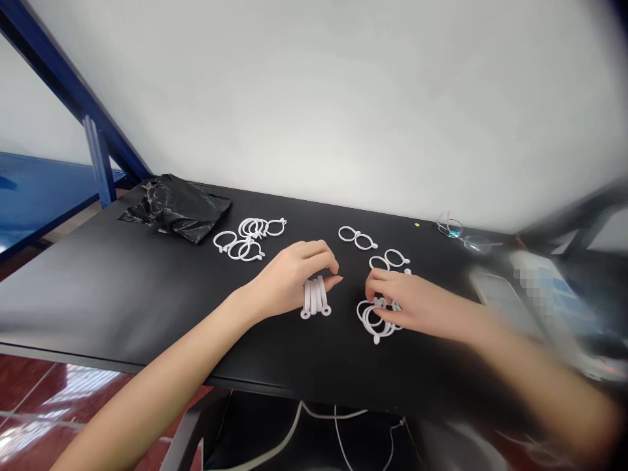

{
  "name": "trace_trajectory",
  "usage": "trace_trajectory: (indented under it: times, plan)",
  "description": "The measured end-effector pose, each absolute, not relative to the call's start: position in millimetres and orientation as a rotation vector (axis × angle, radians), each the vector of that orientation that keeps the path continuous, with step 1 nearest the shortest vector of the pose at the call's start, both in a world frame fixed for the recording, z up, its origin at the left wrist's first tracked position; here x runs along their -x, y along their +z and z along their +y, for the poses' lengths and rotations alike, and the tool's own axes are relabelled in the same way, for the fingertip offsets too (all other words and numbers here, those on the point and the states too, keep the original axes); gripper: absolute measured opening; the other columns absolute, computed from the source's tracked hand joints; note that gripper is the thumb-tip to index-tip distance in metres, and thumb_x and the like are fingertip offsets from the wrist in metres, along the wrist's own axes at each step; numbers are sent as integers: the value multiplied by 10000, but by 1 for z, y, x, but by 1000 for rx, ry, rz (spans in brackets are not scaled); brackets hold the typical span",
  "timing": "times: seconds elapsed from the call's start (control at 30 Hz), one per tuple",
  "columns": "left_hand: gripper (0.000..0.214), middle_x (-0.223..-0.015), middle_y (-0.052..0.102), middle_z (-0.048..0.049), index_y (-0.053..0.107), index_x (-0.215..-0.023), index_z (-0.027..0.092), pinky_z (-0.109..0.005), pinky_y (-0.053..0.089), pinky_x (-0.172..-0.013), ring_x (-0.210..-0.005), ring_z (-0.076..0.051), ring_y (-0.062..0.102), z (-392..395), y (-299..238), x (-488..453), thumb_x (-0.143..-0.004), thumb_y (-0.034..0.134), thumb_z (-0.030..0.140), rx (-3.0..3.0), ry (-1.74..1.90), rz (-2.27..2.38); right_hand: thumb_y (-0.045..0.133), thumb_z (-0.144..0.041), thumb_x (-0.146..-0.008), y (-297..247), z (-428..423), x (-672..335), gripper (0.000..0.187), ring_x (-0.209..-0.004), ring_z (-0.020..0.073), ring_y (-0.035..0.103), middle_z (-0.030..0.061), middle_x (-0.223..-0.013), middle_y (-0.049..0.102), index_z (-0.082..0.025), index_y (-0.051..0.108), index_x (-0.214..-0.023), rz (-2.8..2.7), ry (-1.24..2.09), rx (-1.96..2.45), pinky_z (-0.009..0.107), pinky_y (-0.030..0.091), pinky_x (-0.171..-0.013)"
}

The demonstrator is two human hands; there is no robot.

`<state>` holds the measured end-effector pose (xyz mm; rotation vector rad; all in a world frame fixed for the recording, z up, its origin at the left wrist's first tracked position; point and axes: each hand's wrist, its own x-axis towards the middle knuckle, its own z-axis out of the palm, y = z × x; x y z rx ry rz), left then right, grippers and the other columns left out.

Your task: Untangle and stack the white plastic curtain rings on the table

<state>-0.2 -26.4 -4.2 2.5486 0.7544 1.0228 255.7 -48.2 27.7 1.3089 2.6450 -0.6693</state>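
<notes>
Several white curtain rings (314,296), with small eyelets at their lower ends, hang bunched together on the thumb of my left hand (299,271). That hand's fingers curve over above them, its fingertips a little apart from the thumb tip. To the right, my right hand (407,297) is down at a loose pile of the same white curtain rings (377,330) on the table. Its thumb and fingers close in around a ring at the top of that pile, and the fingers partly cover the rings there.
More white rings (240,249) lie at the left beside a crumpled black plastic bag (186,206). Other rings (364,242) are behind my right hand. Eyeglasses (450,228) and a blurred phone (503,294) sit at the right of the black table (161,301), before a pale wall.
</notes>
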Motion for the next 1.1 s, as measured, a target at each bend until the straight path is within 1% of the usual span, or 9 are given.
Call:
trace_trajectory:
  times: [0.13, 0.3, 0.47, 0.63, 0.7, 0.8, 0.93, 1.03, 1.1]
  plan:
    - [82, -889, 622, -48, 583, -881, 164, -282, 471, -736, -780, -144, 594, -26, -7, 0, -928, 556, 226, -2537, 1001, 760, 519, -46, -751, 15, -46, -243, 223, -713, 171, 568, 32, -870, 618, -189, 559, -918, 2623, -576, -1368, 281, 391, -609]
    - [69, -889, 624, -49, 584, -896, 168, -299, 476, -749, -791, -155, 593, -24, -10, 1, -916, 577, 234, -2519, 1000, 771, 537, -58, -702, 12, -30, -236, 158, -641, 131, 501, 0, -771, 599, -191, 557, -785, 2821, -712, -1537, 250, 379, -590]
    - [187, -922, 623, -53, 553, -973, 174, -313, 494, -756, -842, -177, 595, -27, -7, 0, -893, 623, 328, -2458, 983, 792, 592, -127, -709, 13, -30, -234, 83, -494, 94, 381, -60, -575, 451, -196, 570, -750, 2973, -865, -1767, 227, 320, -498]
    - [107, -943, 622, -57, 513, -1016, 182, -332, 500, -778, -877, -184, 601, -25, -11, -2, -928, 540, 238, -2462, 1008, 865, 550, -96, -712, 12, -33, -229, 123, -521, 93, 395, -25, -666, 541, -193, 601, -769, 3127, -594, -1671, 246, 333, -549]
    - [112, -953, 625, -62, 512, -1030, 178, -342, 498, -782, -875, -187, 599, -24, -12, -2, -929, 533, 222, -2485, 1032, 871, 553, -103, -715, 11, -34, -226, 108, -497, 92, 392, -43, -598, 514, -195, 591, -756, 3031, -692, -1702, 244, 324, -530]
    - [189, -977, 625, -69, 515, -1059, 174, -360, 494, -814, -905, -200, 590, -27, -9, -2, -919, 572, 287, -2467, 1035, 838, 582, -160, -751, 9, -35, -221, 48, -443, 88, 360, -85, -484, 412, -204, 565, -755, 2868, -995, -1802, 229, 296, -467]
    - [435, -1149, 592, -107, 480, -1185, 193, -404, 482, -906, -1048, -247, 554, -36, -6, -8, -848, 662, 398, -2394, 989, 775, 598, -121, -715, 5, -34, -212, 120, -456, 76, 354, -84, -506, 416, -200, 511, -689, 2915, -929, -1967, 228, 303, -473]
    - [463, -1231, 558, -119, 438, -1253, 204, -416, 469, -934, -1097, -256, 535, -40, -11, -14, -841, 637, 279, -2369, 977, 834, 604, -125, -716, 7, -34, -205, 141, -476, 79, 399, -68, -540, 460, -199, 492, -671, 2966, -947, -2008, 226, 346, -478]
    - [387, -1145, 597, -99, 468, -1208, 205, -388, 480, -878, -1017, -234, 565, -40, -16, -16, -838, 582, 190, -2357, 992, 909, 604, -132, -725, 8, -36, -201, 111, -500, 90, 455, -49, -585, 514, -198, 519, -700, 3019, -1054, -1938, 228, 398, -485]
